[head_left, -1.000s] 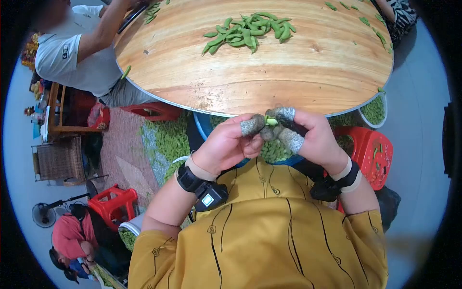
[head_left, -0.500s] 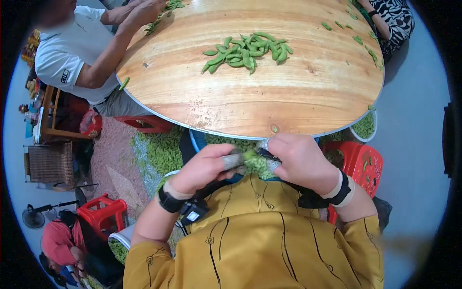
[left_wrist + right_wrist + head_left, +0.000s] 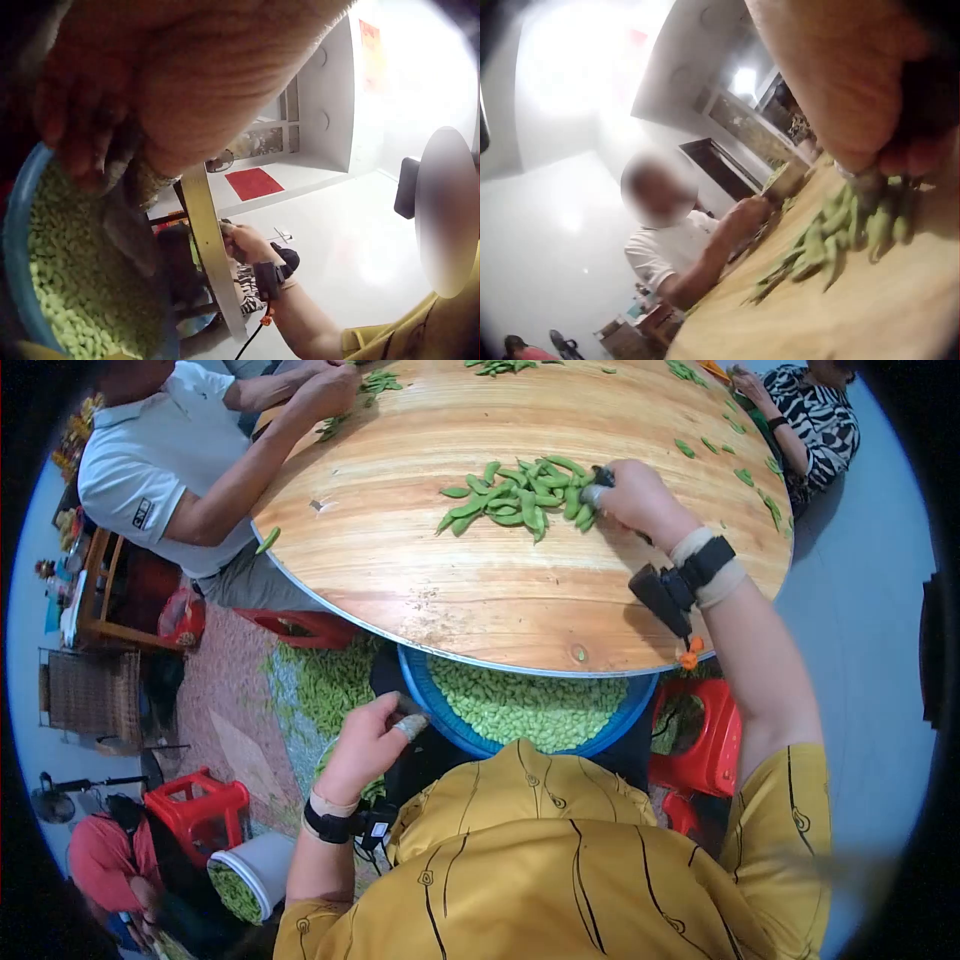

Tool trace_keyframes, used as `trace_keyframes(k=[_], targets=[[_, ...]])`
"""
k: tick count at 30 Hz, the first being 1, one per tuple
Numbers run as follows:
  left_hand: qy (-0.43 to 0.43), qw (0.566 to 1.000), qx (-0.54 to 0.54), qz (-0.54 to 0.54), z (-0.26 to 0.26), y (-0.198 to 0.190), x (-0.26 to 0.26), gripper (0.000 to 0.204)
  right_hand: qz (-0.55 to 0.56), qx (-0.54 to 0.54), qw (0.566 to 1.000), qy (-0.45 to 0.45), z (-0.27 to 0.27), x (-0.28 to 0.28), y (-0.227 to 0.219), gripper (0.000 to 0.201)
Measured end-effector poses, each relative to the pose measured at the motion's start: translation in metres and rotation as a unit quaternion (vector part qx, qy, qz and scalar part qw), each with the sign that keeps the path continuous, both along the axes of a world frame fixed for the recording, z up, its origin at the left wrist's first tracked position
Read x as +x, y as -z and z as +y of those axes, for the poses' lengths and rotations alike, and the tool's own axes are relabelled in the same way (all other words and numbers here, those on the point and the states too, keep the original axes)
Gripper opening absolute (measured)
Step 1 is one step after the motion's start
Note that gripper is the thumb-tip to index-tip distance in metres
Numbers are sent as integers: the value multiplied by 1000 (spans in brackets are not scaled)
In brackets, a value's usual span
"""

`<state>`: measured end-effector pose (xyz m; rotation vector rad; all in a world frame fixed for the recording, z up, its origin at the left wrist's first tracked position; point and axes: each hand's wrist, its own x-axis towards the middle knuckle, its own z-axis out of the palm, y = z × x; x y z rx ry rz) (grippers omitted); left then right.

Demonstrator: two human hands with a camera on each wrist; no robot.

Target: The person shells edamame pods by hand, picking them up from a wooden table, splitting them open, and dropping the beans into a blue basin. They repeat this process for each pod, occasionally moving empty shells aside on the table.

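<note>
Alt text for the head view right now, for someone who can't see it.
The right hand reaches to a pile of green pods on a round wooden table; the left hand is beside a blue tub of shelled beans below the table's edge.

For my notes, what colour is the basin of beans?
Blue; the basin shows best in the head view.

The green pods (image 3: pixel 515 495) are slim, bumpy and gently curved, lying loosely heaped on the wooden table (image 3: pixel 480 575), overlapping and pointing in different directions. Below the table's near edge, pale green shelled beans (image 3: pixel 530 705) lie loose, small and rounded, in a broad layer inside the round blue basin (image 3: pixel 416 690)
</note>
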<state>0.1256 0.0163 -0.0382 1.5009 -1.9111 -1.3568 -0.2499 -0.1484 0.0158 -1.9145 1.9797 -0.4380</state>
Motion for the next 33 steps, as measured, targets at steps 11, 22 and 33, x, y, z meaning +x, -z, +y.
trace_keyframes(k=[11, 22, 33], targets=[[132, 990, -38, 17, -11, -21, -52, 22, -144, 44, 989, -14, 69, 34, 2, 15], [192, 972, -103, 85, -11, -30, -91, 12, 44, -98, 992, -62, 100, 54, -3, 23], [61, 970, -50, 231, -21, -25, -136, 32, -150, -49, 987, -33, 169, 78, -21, 26]])
